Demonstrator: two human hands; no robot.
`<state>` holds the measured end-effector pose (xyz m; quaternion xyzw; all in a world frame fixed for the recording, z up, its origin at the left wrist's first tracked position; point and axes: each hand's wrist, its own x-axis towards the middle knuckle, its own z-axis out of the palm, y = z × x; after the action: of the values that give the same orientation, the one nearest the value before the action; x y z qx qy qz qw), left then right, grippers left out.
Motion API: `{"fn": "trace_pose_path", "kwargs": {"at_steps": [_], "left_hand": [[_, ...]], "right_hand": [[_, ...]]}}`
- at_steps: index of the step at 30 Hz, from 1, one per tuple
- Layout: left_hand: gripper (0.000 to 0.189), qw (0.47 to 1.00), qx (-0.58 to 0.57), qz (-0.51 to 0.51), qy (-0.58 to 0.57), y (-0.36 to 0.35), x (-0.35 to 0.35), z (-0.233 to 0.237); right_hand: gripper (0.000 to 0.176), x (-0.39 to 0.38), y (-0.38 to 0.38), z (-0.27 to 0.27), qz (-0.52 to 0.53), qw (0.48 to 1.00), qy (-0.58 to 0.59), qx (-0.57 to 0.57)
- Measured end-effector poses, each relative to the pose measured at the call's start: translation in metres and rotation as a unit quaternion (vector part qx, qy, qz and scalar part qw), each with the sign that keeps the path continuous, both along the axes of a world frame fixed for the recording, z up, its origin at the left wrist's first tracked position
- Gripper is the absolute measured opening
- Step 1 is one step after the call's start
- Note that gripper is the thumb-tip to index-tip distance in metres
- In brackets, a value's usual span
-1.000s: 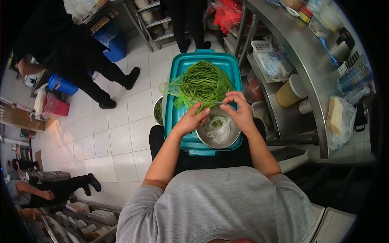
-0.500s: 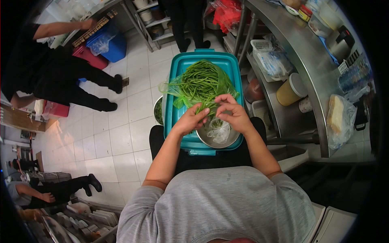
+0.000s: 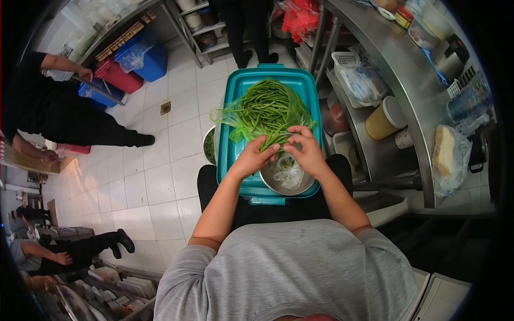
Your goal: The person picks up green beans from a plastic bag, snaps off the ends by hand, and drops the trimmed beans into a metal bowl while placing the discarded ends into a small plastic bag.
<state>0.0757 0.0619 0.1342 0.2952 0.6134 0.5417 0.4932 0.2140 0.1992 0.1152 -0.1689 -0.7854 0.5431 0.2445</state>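
Note:
A large heap of green beans (image 3: 267, 104) lies in an open green plastic bag (image 3: 300, 109) on a teal lid (image 3: 230, 160). My left hand (image 3: 256, 159) is closed on several green beans in front of the heap. Close beside it, my right hand (image 3: 306, 151) has its thumb and fingers curled at the tips of those beans. Below both hands, a steel bowl (image 3: 306, 184) holds a clear plastic bag (image 3: 289, 174) with small green bits. A second metal bowl (image 3: 210, 145) with green pieces is partly hidden at the lid's left edge.
On the right, a steel table (image 3: 393, 69) has containers on its top and lower shelf. Blue bins and a red bin (image 3: 120, 74) are at the back left. One person (image 3: 69, 112) is at the left, another (image 3: 241, 27) at the back, others at the lower left.
My right hand has moved slightly left, nearer to my left hand and the beans. The person at the left has shifted left and lowered an arm towards the bins.

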Motion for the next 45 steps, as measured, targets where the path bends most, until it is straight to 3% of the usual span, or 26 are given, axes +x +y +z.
{"fn": "trace_pose_path", "kwargs": {"at_steps": [4, 8, 11, 14, 20, 23, 26, 29, 32, 34, 37, 41, 44, 45], "left_hand": [[0.017, 0.998, 0.017, -0.003, -0.058, 0.0, -0.001, -0.002], [0.018, 0.99, 0.036, 0.004, -0.135, -0.001, -0.005, 0.0], [0.019, 0.988, 0.035, 0.017, -0.148, -0.003, -0.008, -0.002], [0.018, 0.99, 0.031, 0.012, -0.139, -0.005, -0.01, -0.004], [0.017, 0.987, 0.007, -0.011, -0.157, -0.007, -0.012, -0.003], [0.017, 0.984, -0.002, -0.028, -0.176, -0.01, -0.015, -0.001], [0.018, 0.986, -0.014, -0.056, -0.159, -0.015, -0.022, -0.001], [0.019, 0.99, -0.035, -0.07, -0.122, -0.017, -0.025, -0.002], [0.019, 0.992, -0.051, -0.056, -0.098, -0.017, -0.027, 0.005], [0.019, 0.994, -0.067, -0.063, -0.058, -0.017, -0.025, 0.011], [0.022, 0.985, -0.081, -0.09, 0.12, -0.017, -0.023, 0.01], [0.023, 0.963, -0.078, -0.091, 0.241, -0.019, -0.011, 0.009], [0.022, 0.949, -0.052, -0.097, 0.297, -0.022, -0.007, 0.004], [0.022, 0.951, -0.057, -0.098, 0.287, -0.023, -0.007, 0.004]], "right_hand": [[0.008, -0.001, -0.001, -0.005, 0.045, 0.953, 0.07, -0.292], [0.004, 0.001, 0.0, 0.001, 0.137, 0.8, 0.097, -0.576], [0.006, -0.001, 0.002, -0.001, 0.086, 0.86, 0.06, -0.5], [0.008, 0.0, -0.001, 0.005, -0.026, 0.978, 0.046, -0.203], [0.01, 0.0, 0.0, 0.016, -0.041, 0.998, 0.032, 0.019], [0.011, 0.005, 0.002, 0.024, 0.001, 0.986, 0.012, 0.169], [0.011, 0.009, 0.007, 0.022, 0.151, 0.988, 0.018, 0.021], [0.009, 0.013, 0.008, 0.026, 0.237, 0.971, 0.023, -0.022], [0.007, 0.011, 0.004, 0.032, 0.174, 0.984, 0.045, 0.002], [0.008, 0.01, 0.003, 0.031, 0.094, 0.992, 0.025, 0.084], [0.011, 0.006, -0.001, 0.035, 0.005, 0.987, 0.011, 0.159], [0.013, 0.003, -0.008, 0.039, -0.033, 0.947, 0.013, 0.32], [0.011, 0.003, -0.007, 0.028, -0.02, 0.929, -0.006, 0.369], [0.009, 0.001, -0.008, 0.019, -0.025, 0.963, 0.022, 0.269]]}}
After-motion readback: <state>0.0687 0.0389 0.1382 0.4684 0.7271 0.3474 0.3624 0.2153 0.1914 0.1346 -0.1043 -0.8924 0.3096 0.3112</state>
